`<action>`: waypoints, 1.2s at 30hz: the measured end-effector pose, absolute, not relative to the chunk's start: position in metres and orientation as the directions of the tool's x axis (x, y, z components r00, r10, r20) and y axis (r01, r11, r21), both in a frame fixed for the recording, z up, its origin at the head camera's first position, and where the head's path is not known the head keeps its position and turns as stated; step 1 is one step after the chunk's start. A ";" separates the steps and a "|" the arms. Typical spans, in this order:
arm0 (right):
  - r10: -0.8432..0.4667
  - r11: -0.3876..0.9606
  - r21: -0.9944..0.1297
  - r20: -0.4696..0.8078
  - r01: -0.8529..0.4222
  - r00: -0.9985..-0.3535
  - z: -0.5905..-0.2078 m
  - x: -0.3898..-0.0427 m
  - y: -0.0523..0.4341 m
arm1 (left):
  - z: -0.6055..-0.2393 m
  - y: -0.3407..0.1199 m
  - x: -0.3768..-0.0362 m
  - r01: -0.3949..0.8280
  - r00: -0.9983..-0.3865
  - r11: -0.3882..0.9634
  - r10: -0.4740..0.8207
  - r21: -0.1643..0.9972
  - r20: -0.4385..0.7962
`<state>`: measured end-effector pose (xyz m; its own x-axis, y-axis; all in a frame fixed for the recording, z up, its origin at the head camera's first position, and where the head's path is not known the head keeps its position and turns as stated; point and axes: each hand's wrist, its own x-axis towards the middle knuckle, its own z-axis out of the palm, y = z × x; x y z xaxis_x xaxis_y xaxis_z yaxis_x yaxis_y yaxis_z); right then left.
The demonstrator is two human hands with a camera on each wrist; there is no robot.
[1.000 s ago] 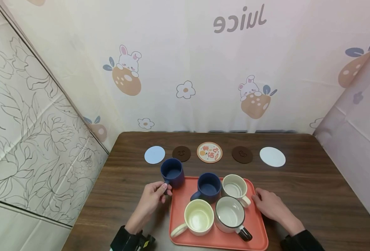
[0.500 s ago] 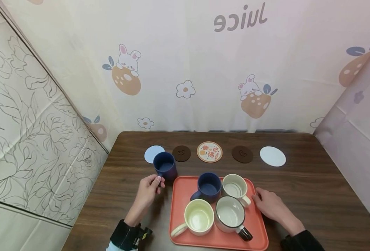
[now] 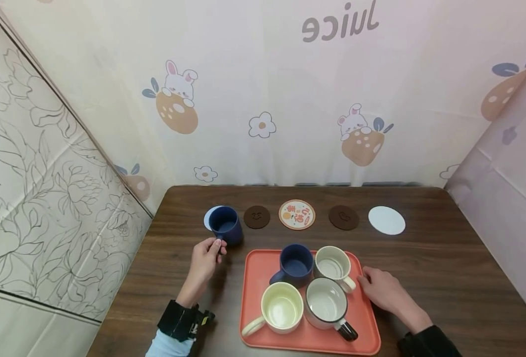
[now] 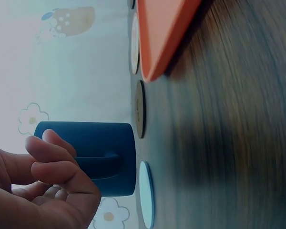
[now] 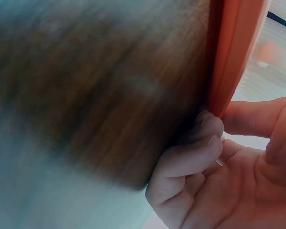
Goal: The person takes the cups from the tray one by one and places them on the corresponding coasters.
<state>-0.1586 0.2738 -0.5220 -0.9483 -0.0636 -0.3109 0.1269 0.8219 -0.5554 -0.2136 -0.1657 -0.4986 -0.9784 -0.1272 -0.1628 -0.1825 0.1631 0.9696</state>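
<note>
My left hand [image 3: 204, 259] grips a navy blue mug [image 3: 226, 226] by its handle. In the left wrist view the mug [image 4: 112, 136] hangs clear of the table, its base towards a pale round coaster [image 4: 146, 195]. The head view has it overlapping that coaster [image 3: 207, 218] at the far left. My right hand [image 3: 384, 292] pinches the right edge of a coral-red tray [image 3: 255, 282] between thumb and curled fingers. Standing on the tray are a second navy mug [image 3: 296, 264], a cream mug [image 3: 333, 264], a pale yellow mug [image 3: 282, 308] and a white mug [image 3: 326, 300] with a black handle.
More coasters lie in a row near the table's far edge: a brown smiling one [image 3: 256, 217], a patterned orange-rimmed one [image 3: 296, 214], another brown one [image 3: 343, 218] and a white one [image 3: 386, 220]. Behind the wooden table [image 3: 441, 258] hangs a printed curtain [image 3: 263, 64].
My left hand has carried the navy mug leftward and away from me, off the tray's back left corner to over the leftmost coaster. My right hand stays at the tray edge.
</note>
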 end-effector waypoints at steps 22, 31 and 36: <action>-0.058 0.819 -0.556 -0.325 0.141 -0.944 -0.522 -0.160 0.274 | -0.509 -0.182 -0.254 -0.151 -0.971 0.206 -0.215 0.967 -0.106; -0.055 0.819 -0.556 -0.324 0.143 -0.945 -0.523 -0.159 0.274 | -0.509 -0.188 -0.268 -0.153 -0.967 0.209 -0.231 0.966 -0.104; -0.053 0.820 -0.555 -0.320 0.142 -0.946 -0.524 -0.158 0.274 | -0.509 -0.190 -0.273 -0.180 -0.965 0.227 -0.232 0.957 -0.127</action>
<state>-0.1580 0.2740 -0.5236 -0.9458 -0.0533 -0.3203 0.1416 0.8199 -0.5548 -0.2728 -0.1900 -0.5093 -0.9645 -0.2316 -0.1268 -0.1804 0.2274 0.9570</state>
